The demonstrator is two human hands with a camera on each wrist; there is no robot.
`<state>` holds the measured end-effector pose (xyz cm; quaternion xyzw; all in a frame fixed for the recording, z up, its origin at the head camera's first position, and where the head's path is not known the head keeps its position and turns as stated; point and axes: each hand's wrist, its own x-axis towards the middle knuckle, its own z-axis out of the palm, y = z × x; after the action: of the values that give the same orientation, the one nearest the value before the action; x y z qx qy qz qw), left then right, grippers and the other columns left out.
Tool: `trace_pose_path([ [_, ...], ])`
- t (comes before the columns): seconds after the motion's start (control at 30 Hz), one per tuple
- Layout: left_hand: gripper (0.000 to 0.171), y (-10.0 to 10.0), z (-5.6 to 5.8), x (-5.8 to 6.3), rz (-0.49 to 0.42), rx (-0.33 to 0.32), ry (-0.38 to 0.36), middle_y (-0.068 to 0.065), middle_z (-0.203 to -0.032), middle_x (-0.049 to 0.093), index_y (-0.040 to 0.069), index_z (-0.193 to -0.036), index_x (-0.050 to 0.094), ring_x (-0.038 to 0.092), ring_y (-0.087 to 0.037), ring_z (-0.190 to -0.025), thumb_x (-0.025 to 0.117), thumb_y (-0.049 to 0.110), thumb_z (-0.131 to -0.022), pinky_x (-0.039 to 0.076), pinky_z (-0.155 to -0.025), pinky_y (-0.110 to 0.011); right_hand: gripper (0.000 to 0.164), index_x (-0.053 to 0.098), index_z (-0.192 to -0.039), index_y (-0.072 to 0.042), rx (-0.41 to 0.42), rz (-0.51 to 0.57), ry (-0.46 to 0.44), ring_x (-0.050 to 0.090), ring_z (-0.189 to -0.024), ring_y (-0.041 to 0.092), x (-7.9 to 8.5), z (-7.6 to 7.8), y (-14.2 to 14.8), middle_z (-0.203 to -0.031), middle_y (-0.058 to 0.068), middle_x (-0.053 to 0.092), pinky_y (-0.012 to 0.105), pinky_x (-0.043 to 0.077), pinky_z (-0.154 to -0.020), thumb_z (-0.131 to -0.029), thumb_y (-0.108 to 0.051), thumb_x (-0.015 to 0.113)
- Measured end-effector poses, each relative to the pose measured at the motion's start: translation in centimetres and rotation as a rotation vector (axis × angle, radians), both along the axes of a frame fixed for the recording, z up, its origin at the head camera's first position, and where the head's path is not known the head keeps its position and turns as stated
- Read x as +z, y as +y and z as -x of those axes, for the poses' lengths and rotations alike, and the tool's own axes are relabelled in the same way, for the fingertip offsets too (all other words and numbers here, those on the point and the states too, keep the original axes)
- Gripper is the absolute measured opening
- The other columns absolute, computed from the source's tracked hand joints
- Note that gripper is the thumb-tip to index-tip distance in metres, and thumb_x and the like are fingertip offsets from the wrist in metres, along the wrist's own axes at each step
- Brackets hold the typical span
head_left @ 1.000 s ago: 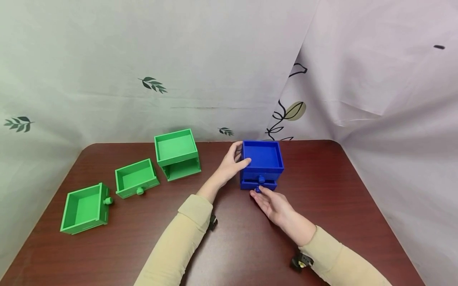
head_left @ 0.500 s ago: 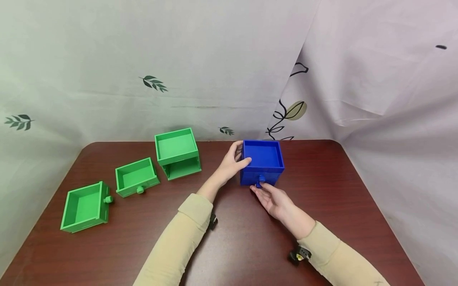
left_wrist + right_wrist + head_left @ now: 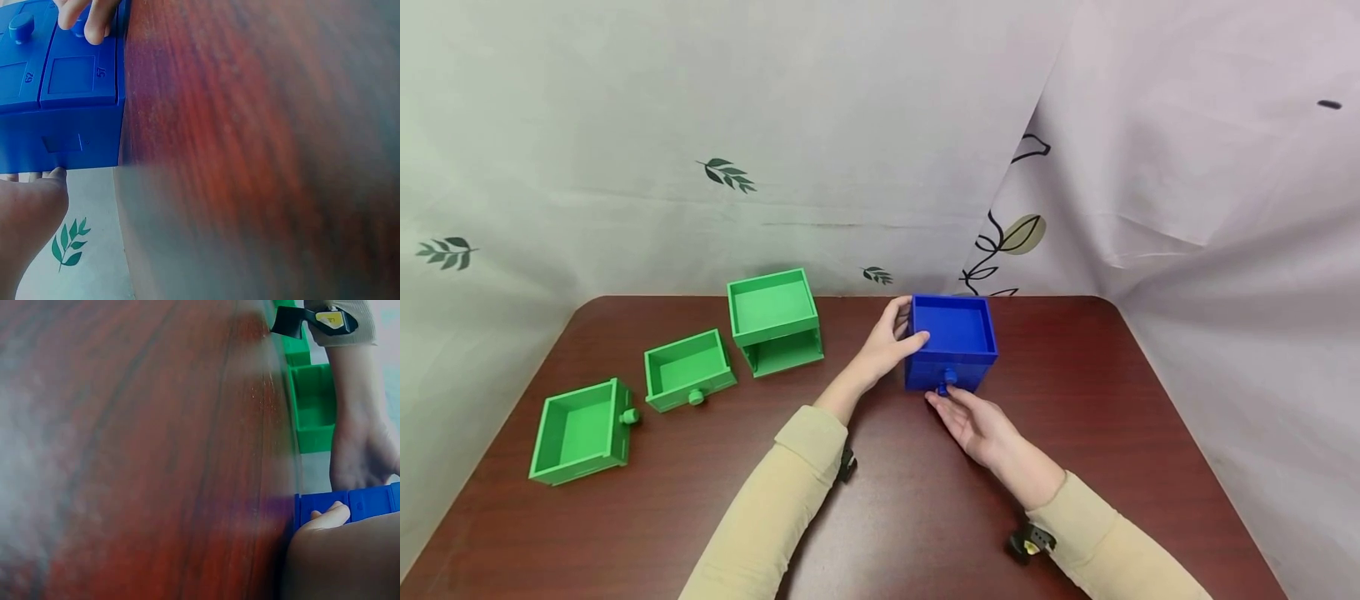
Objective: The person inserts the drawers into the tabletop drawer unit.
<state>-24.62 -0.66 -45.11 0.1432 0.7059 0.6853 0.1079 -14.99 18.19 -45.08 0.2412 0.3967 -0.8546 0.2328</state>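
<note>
A small blue drawer cabinet [image 3: 955, 325] with an open-topped tray stands near the table's back edge, right of the middle. My left hand [image 3: 880, 346] holds its left side, thumb at the top edge and fingers toward the back. At the cabinet's front, my right hand [image 3: 981, 429] pinches the lower drawer's knob [image 3: 942, 389], palm turned up. Both drawer fronts look flush in the left wrist view, where right-hand fingers [image 3: 97, 25] lie around the lower knob. Above it, the upper knob [image 3: 21, 27] is free.
A green cabinet frame [image 3: 775, 312] with open front stands left of the blue one. Two green drawers with knobs lie farther left, a nearer one [image 3: 580, 433] and a middle one [image 3: 687, 368]. A patterned cloth [image 3: 850, 125] hangs behind the table [image 3: 880, 517].
The lower blue drawer, slightly pulled out a second ago, has slid in flush by half a second ago. My right hand moved forward with it; my left hand stayed on the cabinet.
</note>
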Motion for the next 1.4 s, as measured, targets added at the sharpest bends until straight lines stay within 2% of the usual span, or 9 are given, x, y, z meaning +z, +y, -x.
trace_pose_path([
  [0.2,0.075,0.1,-0.1,0.1,-0.001,-0.003,-0.004,-0.023,-0.163,0.038,0.004,-0.163,0.028,0.035,-0.035,-0.158,0.067,0.012,-0.1,0.029,-0.135,-0.048,0.012,0.058,-0.115,0.0,0.015,-0.019,0.01,0.079,-0.089,0.011,0.1,-0.5,0.3,-0.093,0.008,0.079,0.018,0.064,-0.091,-0.112,-0.007,0.048],
  [0.47,0.073,-0.1,0.0,-0.1,-0.006,0.006,0.002,-0.024,-0.161,0.04,0.003,-0.162,0.031,0.038,-0.036,-0.155,0.068,0.011,-0.1,0.03,-0.135,-0.049,0.027,0.069,-0.099,-0.003,0.029,-0.024,0.028,0.079,-0.091,0.011,-0.2,-1.3,1.2,-0.094,0.006,0.08,0.018,0.064,-0.09,-0.113,-0.006,0.046],
  [0.63,0.075,-0.1,0.0,0.1,0.008,0.009,-0.024,-0.023,-0.164,0.039,0.004,-0.163,0.031,0.036,-0.036,-0.157,0.07,0.013,-0.1,0.029,-0.135,-0.048,0.03,0.071,-0.096,-0.005,0.046,-0.023,0.045,0.079,-0.092,0.011,-0.2,-1.9,1.9,-0.096,0.005,0.08,0.018,0.064,-0.091,-0.112,-0.006,0.046],
  [0.8,0.078,-0.4,0.1,0.5,0.053,0.007,-0.041,-0.021,-0.165,0.039,0.006,-0.164,0.031,0.037,-0.035,-0.158,0.073,0.017,-0.099,0.031,-0.134,-0.048,0.029,0.073,-0.098,-0.006,0.083,-0.054,0.052,0.079,-0.094,0.011,0.0,-2.6,2.4,-0.098,0.006,0.08,0.019,0.064,-0.091,-0.112,-0.008,0.048],
  [1.0,0.08,-0.7,0.0,1.6,0.107,-0.003,-0.043,-0.019,-0.162,0.045,0.007,-0.163,0.033,0.043,-0.037,-0.155,0.077,0.019,-0.097,0.035,-0.132,-0.051,0.028,0.075,-0.097,-0.009,0.123,-0.112,0.082,0.078,-0.096,0.01,0.6,-3.3,3.0,-0.099,0.004,0.08,0.02,0.065,-0.091,-0.111,-0.01,0.051],
  [1.1,0.084,-0.9,-0.2,2.3,0.196,0.007,-0.01,-0.018,-0.164,0.043,0.007,-0.163,0.034,0.041,-0.036,-0.155,0.08,0.024,-0.095,0.036,-0.131,-0.054,0.029,0.076,-0.098,-0.011,0.14,-0.127,0.093,0.078,-0.097,0.009,1.1,-3.5,3.3,-0.1,0.002,0.08,0.021,0.065,-0.091,-0.112,-0.012,0.05],
  [1.23,0.085,-1.1,-0.5,3.4,0.319,0.03,0.073,-0.017,-0.167,0.04,0.008,-0.163,0.037,0.039,-0.035,-0.156,0.081,0.031,-0.094,0.036,-0.131,-0.054,0.027,0.075,-0.1,-0.012,0.158,-0.131,0.115,0.078,-0.098,0.008,2.0,-3.5,3.5,-0.101,0.001,0.08,0.02,0.064,-0.091,-0.111,-0.013,0.051],
  [1.3,0.082,-1.4,-0.7,3.9,0.337,0.045,0.109,-0.017,-0.165,0.043,0.007,-0.162,0.039,0.041,-0.034,-0.155,0.08,0.031,-0.095,0.036,-0.131,-0.053,0.024,0.076,-0.1,-0.013,0.175,-0.124,0.134,0.078,-0.099,0.008,2.4,-3.5,3.5,-0.102,0.0,0.08,0.02,0.064,-0.092,-0.111,-0.014,0.054],
  [1.4,0.075,-1.9,-1.0,4.6,0.303,0.066,0.141,-0.017,-0.161,0.048,0.003,-0.159,0.043,0.043,-0.034,-0.154,0.078,0.028,-0.097,0.036,-0.132,-0.051,0.02,0.076,-0.101,-0.014,0.211,-0.098,0.17,0.077,-0.101,0.008,3.0,-3.4,3.7,-0.104,-0.001,0.081,0.02,0.063,-0.094,-0.11,-0.016,0.058],
])
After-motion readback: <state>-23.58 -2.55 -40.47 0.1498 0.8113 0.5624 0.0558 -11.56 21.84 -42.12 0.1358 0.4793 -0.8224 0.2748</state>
